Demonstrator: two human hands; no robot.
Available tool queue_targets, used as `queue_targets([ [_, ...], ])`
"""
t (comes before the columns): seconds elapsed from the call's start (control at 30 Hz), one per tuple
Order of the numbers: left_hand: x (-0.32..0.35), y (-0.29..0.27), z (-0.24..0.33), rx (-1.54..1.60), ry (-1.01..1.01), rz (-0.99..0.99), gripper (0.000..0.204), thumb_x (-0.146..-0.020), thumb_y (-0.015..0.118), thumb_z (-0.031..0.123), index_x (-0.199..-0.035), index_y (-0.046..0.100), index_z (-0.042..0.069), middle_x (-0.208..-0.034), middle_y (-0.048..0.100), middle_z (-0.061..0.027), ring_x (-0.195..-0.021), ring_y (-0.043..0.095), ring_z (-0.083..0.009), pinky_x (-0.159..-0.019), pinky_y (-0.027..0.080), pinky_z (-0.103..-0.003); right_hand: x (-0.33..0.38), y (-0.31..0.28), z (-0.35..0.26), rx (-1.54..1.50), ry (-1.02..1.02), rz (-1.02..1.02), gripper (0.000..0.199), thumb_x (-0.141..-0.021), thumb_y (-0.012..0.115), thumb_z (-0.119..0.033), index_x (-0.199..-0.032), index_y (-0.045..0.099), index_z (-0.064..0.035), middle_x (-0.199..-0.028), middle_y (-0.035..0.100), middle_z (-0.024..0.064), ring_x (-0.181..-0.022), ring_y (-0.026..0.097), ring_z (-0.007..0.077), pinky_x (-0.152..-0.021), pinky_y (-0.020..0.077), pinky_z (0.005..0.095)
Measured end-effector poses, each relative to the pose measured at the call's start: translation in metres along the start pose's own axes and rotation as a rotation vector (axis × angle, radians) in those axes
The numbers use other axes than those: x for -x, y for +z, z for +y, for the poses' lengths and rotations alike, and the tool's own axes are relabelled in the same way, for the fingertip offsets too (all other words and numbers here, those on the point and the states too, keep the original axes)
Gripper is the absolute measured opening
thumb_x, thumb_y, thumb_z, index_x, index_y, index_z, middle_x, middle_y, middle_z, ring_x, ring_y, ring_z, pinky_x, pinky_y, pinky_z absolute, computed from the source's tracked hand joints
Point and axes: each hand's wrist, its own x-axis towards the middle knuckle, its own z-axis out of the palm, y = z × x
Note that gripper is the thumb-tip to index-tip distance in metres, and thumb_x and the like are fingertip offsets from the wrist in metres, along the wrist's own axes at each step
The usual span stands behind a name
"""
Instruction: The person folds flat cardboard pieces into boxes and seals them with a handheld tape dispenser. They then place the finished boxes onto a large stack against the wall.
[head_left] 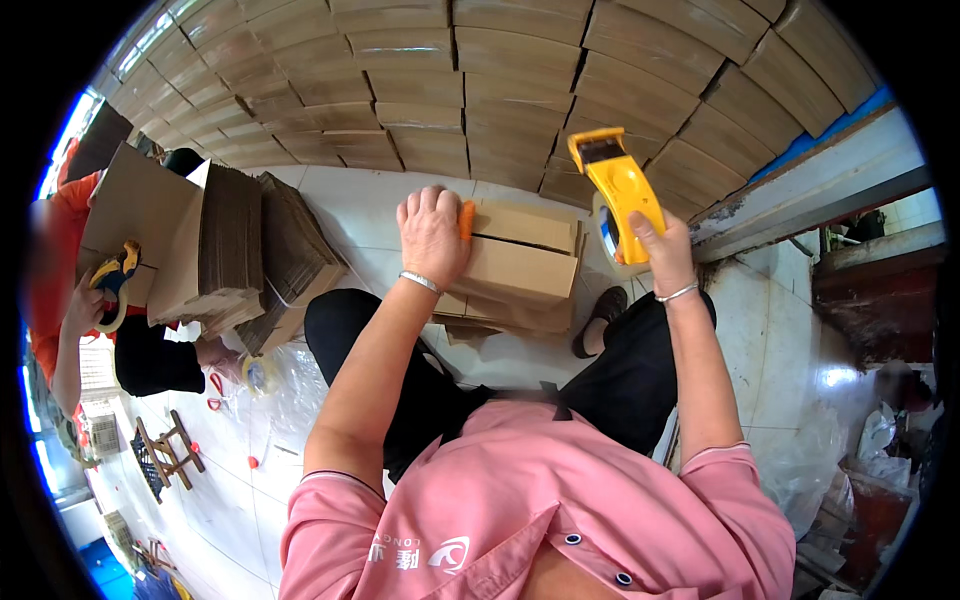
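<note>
A brown cardboard box (525, 268) lies before me on other flattened or stacked cardboard, a dark seam running along its upper face. My left hand (433, 235) is closed on the box's left end, fingers curled over the far edge. Something orange (466, 220) shows at its thumb side, possibly a finger cover; I cannot tell. Raised off the box on the right, my right hand (663, 250) grips a yellow tape dispenser (632, 190) by its lower end. A tape roll (607, 232) sits in the dispenser, whose head points away from me.
A wall of stacked cartons (420, 90) fills the far side. At left stand bundles of flat cardboard (235, 235), where a co-worker in orange holds another tape dispenser (117, 285). Red scissors (215, 392), plastic film (295, 385) and a small stool (168, 450) are on the tiled floor.
</note>
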Motion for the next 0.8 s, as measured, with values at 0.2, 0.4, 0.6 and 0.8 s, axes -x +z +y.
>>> queue_targets([
  [0.2,-0.002,0.013,-0.015,0.041,-0.002,-0.252,0.043,-0.083,0.054,0.022,-0.124,0.054,0.009,-0.135,0.044,-0.0163,-0.129,0.033,-0.0387,-0.099,0.033,-0.051,-0.013,0.037,-0.043,-0.194,0.02,-0.513,0.059,-0.073,0.074,-0.049,-0.097,0.06,0.0027,-0.072,0.062,0.0082,-0.055,0.062,0.0155,-0.053,0.0506,0.0254],
  [0.4,0.006,0.042,-0.049,0.229,0.166,-0.191,0.05,-0.079,0.057,0.012,-0.128,0.048,0.007,-0.135,0.042,-0.0191,-0.124,0.037,-0.0409,-0.104,0.034,-0.043,-0.037,0.06,-0.01,0.091,0.15,-0.676,0.05,-0.075,0.074,-0.04,-0.094,0.064,0.0049,-0.081,0.064,0.0051,-0.071,0.057,0.0088,-0.066,0.0476,0.0236],
  [0.6,0.006,0.001,-0.074,1.031,-0.573,0.016,0.03,-0.091,0.049,0.015,-0.115,0.059,0.001,-0.108,0.063,-0.0121,-0.101,0.059,-0.0217,-0.086,0.047,-0.034,-0.039,0.058,-0.003,0.224,0.119,-0.678,0.05,-0.073,0.071,-0.039,-0.092,0.063,0.0057,-0.078,0.063,0.0061,-0.073,0.057,0.0088,-0.067,0.0473,0.0243],
  [0.8,0.0,-0.064,-0.029,1.542,-0.935,-0.459,0.031,-0.094,0.05,0.027,-0.1,0.062,-0.001,-0.086,0.065,-0.0072,-0.072,0.061,-0.0141,-0.066,0.05,-0.028,-0.032,0.064,-0.015,0.196,0.126,-0.678,0.051,-0.072,0.072,-0.041,-0.092,0.064,0.005,-0.078,0.064,0.0052,-0.071,0.059,0.0089,-0.064,0.0481,0.0252],
])
